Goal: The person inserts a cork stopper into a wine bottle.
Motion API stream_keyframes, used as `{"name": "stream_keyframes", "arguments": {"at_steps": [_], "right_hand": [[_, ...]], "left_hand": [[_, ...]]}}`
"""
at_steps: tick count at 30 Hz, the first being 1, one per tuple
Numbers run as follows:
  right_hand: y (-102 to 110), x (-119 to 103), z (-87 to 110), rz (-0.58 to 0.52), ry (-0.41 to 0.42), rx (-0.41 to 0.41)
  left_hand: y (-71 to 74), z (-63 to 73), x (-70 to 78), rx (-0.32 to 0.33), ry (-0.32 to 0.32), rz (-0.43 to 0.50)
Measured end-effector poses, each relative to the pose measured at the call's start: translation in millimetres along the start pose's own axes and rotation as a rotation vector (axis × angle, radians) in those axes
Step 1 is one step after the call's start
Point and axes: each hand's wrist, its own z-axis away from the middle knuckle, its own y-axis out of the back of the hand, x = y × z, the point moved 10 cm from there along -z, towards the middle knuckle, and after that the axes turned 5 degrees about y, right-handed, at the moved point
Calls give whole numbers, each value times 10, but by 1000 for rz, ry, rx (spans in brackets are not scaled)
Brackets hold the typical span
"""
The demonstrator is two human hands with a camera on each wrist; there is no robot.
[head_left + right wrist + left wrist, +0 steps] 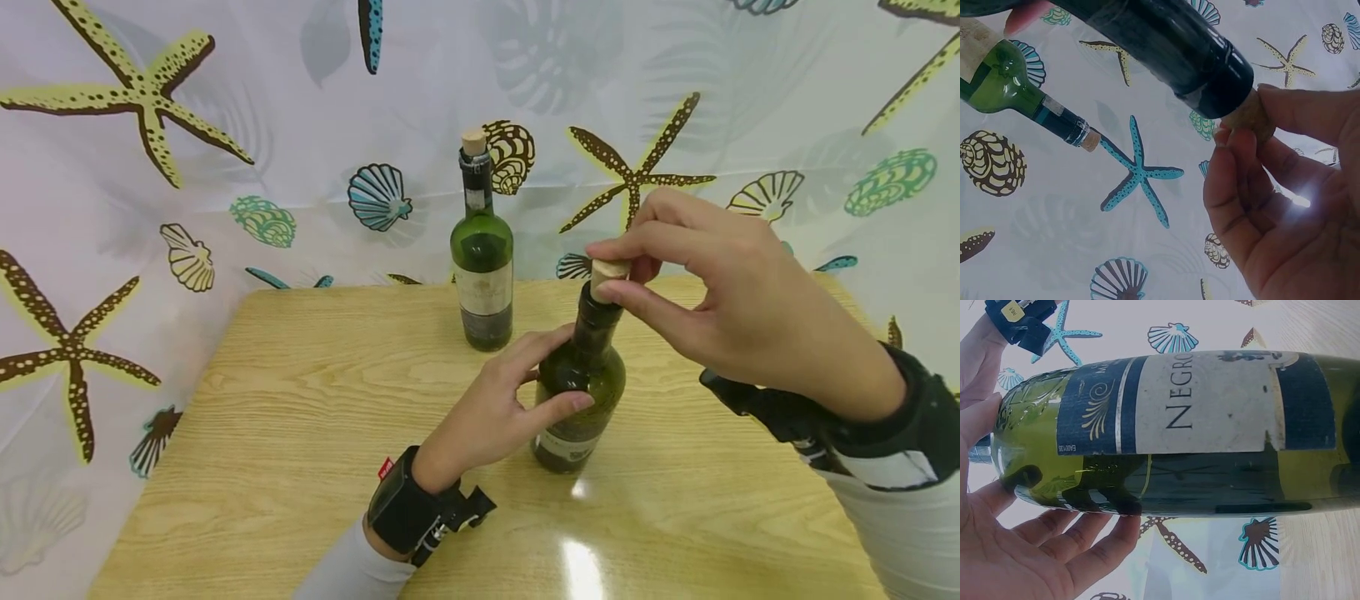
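Note:
In the head view, a dark green wine bottle stands slightly tilted on the table. My left hand holds its upper body, thumb in front and fingers round the far side. Close up in the left wrist view, the glass carries a white and navy label reading "NEGRO". A cork sits in the bottle's mouth, partly sticking out. Thumb and fingers of my right hand pinch that cork from the side. The right wrist view shows the cork against the dark neck; how deep it reaches inside is hidden.
Behind and to the left stands a second green wine bottle, upright, a cork protruding from its top. The light wooden table ends at a white cloth printed with starfish and shells.

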Motion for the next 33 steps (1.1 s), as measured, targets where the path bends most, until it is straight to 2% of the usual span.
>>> {"name": "stream_keyframes", "arguments": {"at_steps": [4, 11, 14, 17, 20, 22, 26, 29, 33], "right_hand": [[-10, -14, 23, 28, -43, 25], [5, -40, 57, 46, -69, 76], [3, -43, 76, 6, -104, 102], [-21, -68, 153, -85, -138, 137], [-118, -80, 336, -186, -168, 162], [-241, -66, 505, -232, -204, 152], [-543, -61, 816, -236, -278, 88], [-732, -72, 960, -207, -326, 49], [-875, -94, 1023, -196, -362, 58]], "left_hand": [[1, 4, 8, 2, 0, 5], [2, 8, 24, -1, 9, 3], [1, 1, 16, 2, 8, 0], [2, 8, 21, 21, -3, -22], [46, 61, 57, 89, -26, -50], [96, 125, 102, 155, -49, -72], [162, 248, 219, 274, -103, -126], [140, 275, 260, 317, -120, -162], [77, 258, 233, 333, -100, -157]]}}
